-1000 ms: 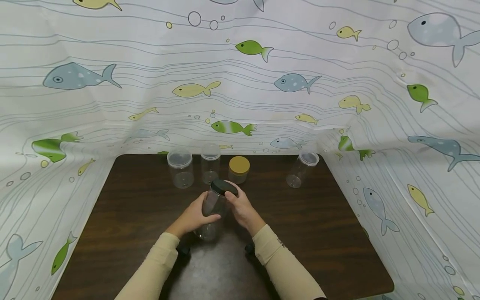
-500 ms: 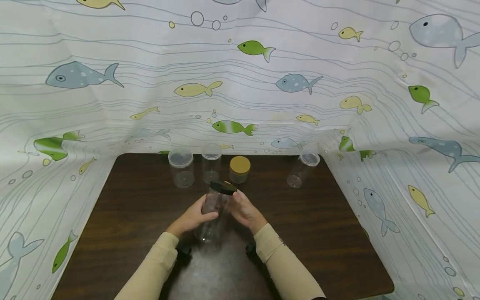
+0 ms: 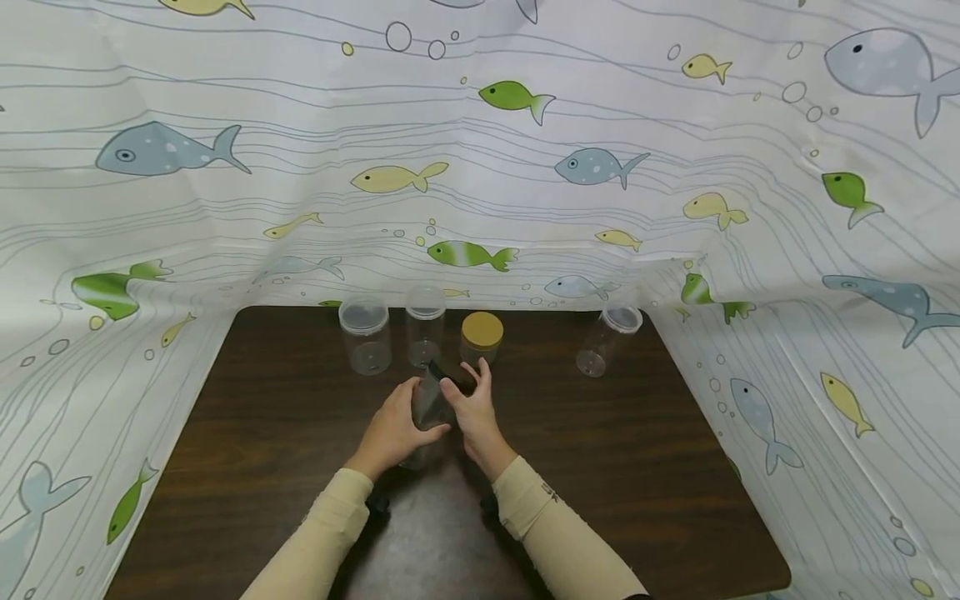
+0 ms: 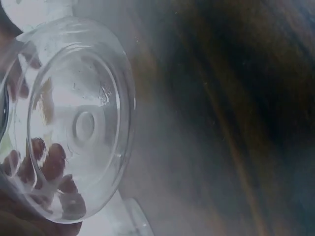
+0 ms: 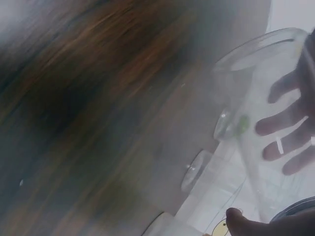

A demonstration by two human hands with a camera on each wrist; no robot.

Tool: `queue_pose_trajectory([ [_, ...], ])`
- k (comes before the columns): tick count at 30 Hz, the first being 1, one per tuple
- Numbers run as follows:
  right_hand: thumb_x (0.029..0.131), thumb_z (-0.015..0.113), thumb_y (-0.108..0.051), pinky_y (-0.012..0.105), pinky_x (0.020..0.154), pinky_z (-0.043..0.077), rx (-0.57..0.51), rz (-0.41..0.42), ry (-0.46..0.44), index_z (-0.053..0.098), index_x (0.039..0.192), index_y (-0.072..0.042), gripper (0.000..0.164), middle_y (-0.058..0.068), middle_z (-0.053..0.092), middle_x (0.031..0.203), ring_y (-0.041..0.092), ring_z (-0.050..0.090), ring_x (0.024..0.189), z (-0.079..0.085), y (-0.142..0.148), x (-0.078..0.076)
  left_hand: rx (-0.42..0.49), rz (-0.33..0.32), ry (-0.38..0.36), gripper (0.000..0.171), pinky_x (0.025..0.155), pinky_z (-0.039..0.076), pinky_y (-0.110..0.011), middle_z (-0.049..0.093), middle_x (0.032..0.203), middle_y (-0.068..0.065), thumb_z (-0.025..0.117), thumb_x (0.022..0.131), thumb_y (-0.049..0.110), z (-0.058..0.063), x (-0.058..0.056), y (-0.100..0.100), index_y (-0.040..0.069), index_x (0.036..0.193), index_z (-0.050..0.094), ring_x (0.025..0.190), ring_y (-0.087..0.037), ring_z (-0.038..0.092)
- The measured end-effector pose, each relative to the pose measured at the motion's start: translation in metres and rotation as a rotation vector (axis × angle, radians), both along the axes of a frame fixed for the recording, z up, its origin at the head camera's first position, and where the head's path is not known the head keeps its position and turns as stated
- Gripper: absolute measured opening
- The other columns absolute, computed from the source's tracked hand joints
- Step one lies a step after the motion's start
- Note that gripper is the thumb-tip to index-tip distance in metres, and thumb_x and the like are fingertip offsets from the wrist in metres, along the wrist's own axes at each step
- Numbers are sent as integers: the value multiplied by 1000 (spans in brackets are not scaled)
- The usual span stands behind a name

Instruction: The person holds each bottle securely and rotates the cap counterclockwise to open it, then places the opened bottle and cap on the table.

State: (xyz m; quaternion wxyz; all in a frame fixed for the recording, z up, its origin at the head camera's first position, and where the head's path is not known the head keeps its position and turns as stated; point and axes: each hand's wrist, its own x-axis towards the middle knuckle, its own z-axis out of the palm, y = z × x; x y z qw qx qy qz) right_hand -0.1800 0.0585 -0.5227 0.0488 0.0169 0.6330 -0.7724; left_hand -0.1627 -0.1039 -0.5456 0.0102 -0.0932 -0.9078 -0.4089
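In the head view my left hand (image 3: pixel 392 429) grips a tall clear jar (image 3: pixel 429 404) round its side, above the middle of the table. The jar leans, and its black lid (image 3: pixel 437 372) faces up and to the right. My right hand (image 3: pixel 478 412) is at that lid, thumb on the near edge and spread fingers reaching round the far side. From the left wrist the round jar bottom (image 4: pixel 98 162) shows close up, with fingertips seen through the plastic. The right wrist view catches the right thumb (image 5: pixel 246 225) along the dark lid rim (image 5: pixel 298 209).
Along the back of the brown table (image 3: pixel 637 475) stand two clear jars with pale lids, a wide jar (image 3: pixel 365 346) and a narrower jar (image 3: pixel 425 333). Beside them is a short jar with a yellow lid (image 3: pixel 482 331). Another clear jar (image 3: pixel 606 342) stands back right. A fish-patterned sheet (image 3: pixel 525 200) surrounds the table.
The jar's lid has tipped further to the right and its base has lifted slightly. My right hand has shifted its hold, its fingers now spread upward over the lid.
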Motion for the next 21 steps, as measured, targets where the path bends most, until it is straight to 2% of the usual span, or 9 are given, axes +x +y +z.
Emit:
queue_pose_trajectory([
  [4,92,77,-31,53,117,27,-9,-11,-31,5,162,-12,102,15,29,161,37,32,145,3,-1,1,54,-27,-14,103,105,43,-58,46,149,-26,83,80,50,-1,1,1,-6,152,34,132,-41,50],
  [7,93,76,-31,52,117,29,-18,9,-29,9,161,-13,97,16,27,161,36,34,143,4,2,0,123,-61,-41,103,107,40,-58,44,149,-26,84,81,48,-1,1,0,-6,152,33,134,-41,48],
  [9,94,74,-30,48,117,30,-47,54,-19,11,161,-12,94,18,27,160,35,36,142,3,5,-2,152,-89,-56,100,107,40,-58,45,149,-25,83,82,48,-1,0,-3,-5,152,33,134,-40,48],
  [12,93,75,-33,39,112,35,-117,174,1,17,160,-10,91,19,29,157,26,45,133,1,13,-6,220,-146,-97,92,105,43,-53,50,145,-20,81,85,43,-1,-1,-8,-1,151,35,129,-34,52],
  [16,83,81,-50,34,105,39,-233,378,47,22,159,-3,107,16,38,152,17,53,123,-3,26,-12,444,-320,-217,74,95,50,-44,57,133,-20,74,93,29,0,0,-16,-1,149,36,115,-29,60],
  [19,77,80,-60,38,104,39,-287,500,76,21,159,1,118,9,45,147,16,53,124,-5,33,-14,632,-465,-336,64,91,51,-37,58,126,-24,67,98,22,-1,1,-21,-8,145,35,108,-28,62],
  [21,79,79,-61,39,104,39,-311,553,84,22,158,0,115,5,45,146,16,53,125,-7,35,-14,702,-514,-392,62,91,50,-35,57,126,-23,65,99,22,-3,2,-22,-11,143,35,108,-26,61],
])
